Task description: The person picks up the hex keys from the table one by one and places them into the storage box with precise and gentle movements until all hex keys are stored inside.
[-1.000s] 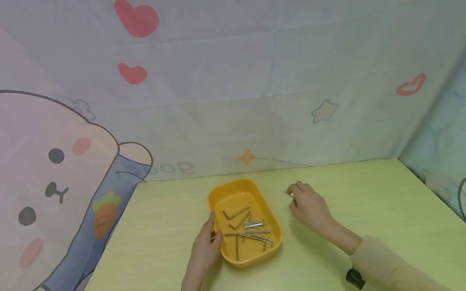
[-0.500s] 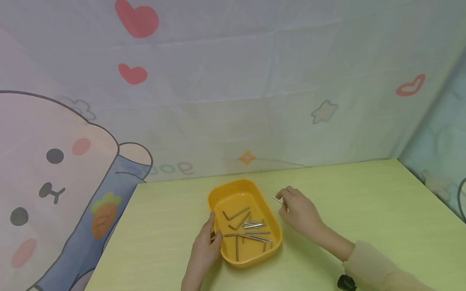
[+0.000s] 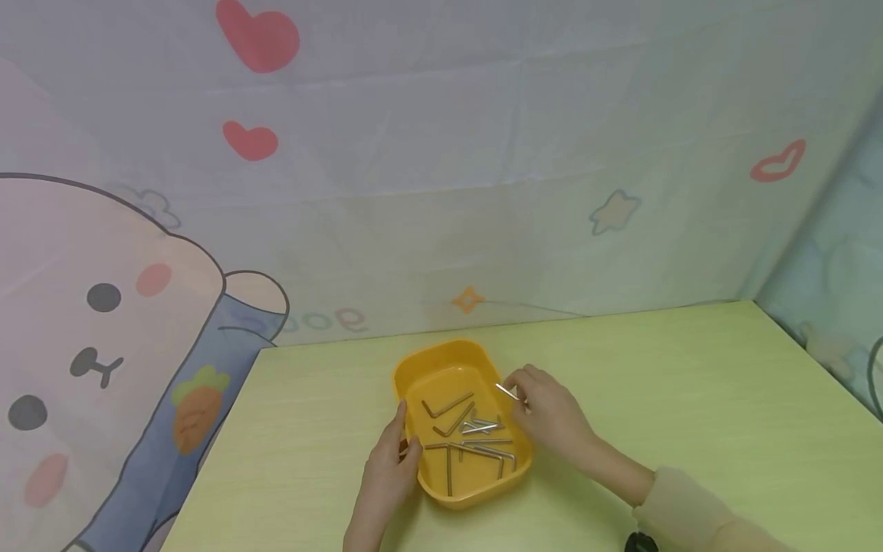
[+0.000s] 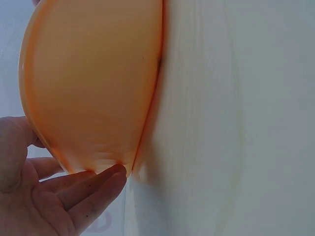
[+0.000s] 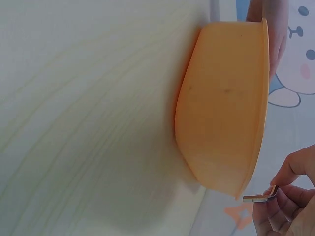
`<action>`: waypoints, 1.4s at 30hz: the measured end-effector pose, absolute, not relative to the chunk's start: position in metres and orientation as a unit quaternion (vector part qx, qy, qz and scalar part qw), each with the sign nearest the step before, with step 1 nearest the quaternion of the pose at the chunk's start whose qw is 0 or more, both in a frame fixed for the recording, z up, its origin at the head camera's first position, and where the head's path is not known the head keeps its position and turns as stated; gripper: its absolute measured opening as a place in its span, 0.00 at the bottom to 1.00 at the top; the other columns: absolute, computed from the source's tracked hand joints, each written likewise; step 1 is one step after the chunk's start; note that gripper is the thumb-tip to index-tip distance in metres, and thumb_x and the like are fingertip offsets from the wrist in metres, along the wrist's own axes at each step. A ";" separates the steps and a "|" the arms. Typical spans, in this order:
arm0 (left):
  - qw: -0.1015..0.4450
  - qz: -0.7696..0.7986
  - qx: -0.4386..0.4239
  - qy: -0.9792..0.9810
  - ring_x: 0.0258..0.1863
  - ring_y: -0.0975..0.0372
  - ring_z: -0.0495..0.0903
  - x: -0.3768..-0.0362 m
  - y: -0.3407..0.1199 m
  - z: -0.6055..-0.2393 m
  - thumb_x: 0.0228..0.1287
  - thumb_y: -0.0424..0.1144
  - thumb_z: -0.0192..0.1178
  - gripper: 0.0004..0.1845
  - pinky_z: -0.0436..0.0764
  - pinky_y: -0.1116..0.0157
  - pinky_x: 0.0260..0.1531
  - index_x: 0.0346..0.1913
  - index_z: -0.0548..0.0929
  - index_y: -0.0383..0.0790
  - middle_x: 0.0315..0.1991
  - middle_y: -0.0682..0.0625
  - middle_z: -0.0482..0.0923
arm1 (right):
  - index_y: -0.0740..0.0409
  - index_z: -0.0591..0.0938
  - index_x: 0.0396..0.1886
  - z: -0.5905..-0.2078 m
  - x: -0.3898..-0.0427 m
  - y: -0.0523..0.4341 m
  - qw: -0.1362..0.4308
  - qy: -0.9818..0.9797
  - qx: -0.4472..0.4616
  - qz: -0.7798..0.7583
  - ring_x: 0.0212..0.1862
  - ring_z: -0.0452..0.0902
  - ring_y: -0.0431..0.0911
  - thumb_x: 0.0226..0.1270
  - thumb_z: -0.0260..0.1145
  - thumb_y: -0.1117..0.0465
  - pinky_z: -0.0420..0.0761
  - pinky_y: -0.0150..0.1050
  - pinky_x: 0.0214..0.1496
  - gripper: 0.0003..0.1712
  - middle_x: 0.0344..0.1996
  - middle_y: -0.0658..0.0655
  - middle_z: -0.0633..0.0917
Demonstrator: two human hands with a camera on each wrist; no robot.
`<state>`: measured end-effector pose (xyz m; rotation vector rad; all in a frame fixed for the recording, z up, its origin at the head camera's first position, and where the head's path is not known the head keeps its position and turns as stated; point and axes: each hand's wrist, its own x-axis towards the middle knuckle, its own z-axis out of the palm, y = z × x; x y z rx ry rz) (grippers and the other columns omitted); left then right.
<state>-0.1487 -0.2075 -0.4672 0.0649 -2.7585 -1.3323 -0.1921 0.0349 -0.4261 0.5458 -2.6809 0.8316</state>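
A yellow tray (image 3: 448, 502) stands on the table with several L-shaped hex keys (image 3: 476, 448) scattered inside. My left hand (image 3: 388, 468) holds the tray's near left side, thumb at the rim and fingers against the outer wall (image 4: 93, 98). Over the tray's right rim, my right hand (image 3: 555, 414) pinches one silver hex key (image 3: 507, 392) between thumb and fingers. In the right wrist view the bent end of this hex key (image 5: 258, 198) sticks out past the fingertips, close to the rim. The rest of it is hidden by the hand.
The pale yellow-green table (image 3: 676, 383) stretches to both sides of the tray. A printed cloth (image 3: 414, 192) hangs behind its far edge. A small black object (image 3: 640, 543) shows under the right sleeve. A dark cable (image 3: 874, 376) hangs at the far right.
My right hand has moved left and toward me with the hex key, from beside the tray to over its right rim. The left hand and the tray stay in place.
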 end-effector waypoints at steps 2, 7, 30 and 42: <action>0.039 -0.435 0.021 -0.899 0.58 0.43 0.76 -0.149 -0.208 -0.467 0.71 0.39 0.50 0.32 0.81 0.49 0.54 0.75 0.56 0.46 0.72 0.38 0.61 | 0.57 0.82 0.39 -0.426 -0.191 0.032 0.138 -0.927 0.191 0.292 0.29 0.67 0.37 0.50 0.66 0.71 0.69 0.26 0.26 0.14 0.27 0.47 0.76; 0.039 -0.435 0.021 -0.899 0.58 0.43 0.76 -0.149 -0.208 -0.467 0.71 0.39 0.50 0.32 0.81 0.50 0.54 0.75 0.56 0.46 0.72 0.38 0.61 | 0.58 0.82 0.37 -0.427 -0.188 0.024 0.143 -0.922 0.211 0.291 0.29 0.66 0.37 0.50 0.66 0.72 0.69 0.25 0.26 0.13 0.26 0.46 0.76; 0.047 -0.431 0.016 -0.901 0.58 0.44 0.77 -0.148 -0.207 -0.466 0.71 0.39 0.50 0.32 0.82 0.50 0.54 0.75 0.56 0.45 0.72 0.38 0.62 | 0.57 0.83 0.36 -0.431 -0.182 -0.008 0.161 -0.918 0.258 0.255 0.30 0.68 0.36 0.48 0.65 0.71 0.70 0.24 0.27 0.13 0.33 0.48 0.82; 0.049 -0.426 0.009 -0.903 0.57 0.43 0.78 -0.147 -0.207 -0.465 0.70 0.38 0.50 0.32 0.82 0.50 0.52 0.75 0.56 0.43 0.71 0.36 0.62 | 0.56 0.83 0.31 -0.448 -0.184 -0.024 0.135 -0.910 0.310 0.240 0.33 0.74 0.39 0.47 0.65 0.71 0.76 0.26 0.31 0.11 0.31 0.48 0.81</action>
